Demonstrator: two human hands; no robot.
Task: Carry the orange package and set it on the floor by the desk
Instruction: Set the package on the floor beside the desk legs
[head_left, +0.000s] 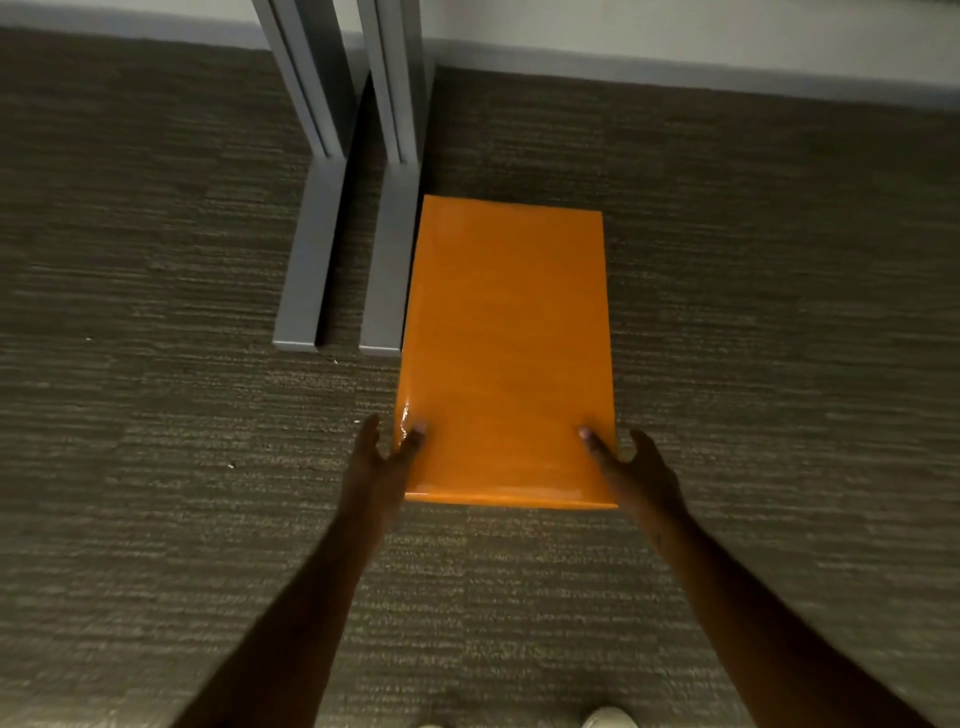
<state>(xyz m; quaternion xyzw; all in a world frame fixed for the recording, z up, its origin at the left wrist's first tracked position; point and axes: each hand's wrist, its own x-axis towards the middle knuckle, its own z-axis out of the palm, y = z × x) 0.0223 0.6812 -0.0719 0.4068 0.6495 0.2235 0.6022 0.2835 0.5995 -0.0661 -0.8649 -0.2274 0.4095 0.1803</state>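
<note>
The orange package (506, 348) is a flat glossy rectangle, seen from above over the carpet, right beside the grey desk leg foot (387, 270). My left hand (384, 462) grips its near left corner, thumb on top. My right hand (634, 467) grips the near right corner, thumb on top as well. Whether the package's far end touches the carpet I cannot tell.
Two grey metal desk legs (311, 171) with long flat feet stand on the brown carpet (156, 415) left of the package. A pale wall with a grey baseboard (675, 67) runs along the back. The tips of my shoes (608, 719) show at the bottom edge.
</note>
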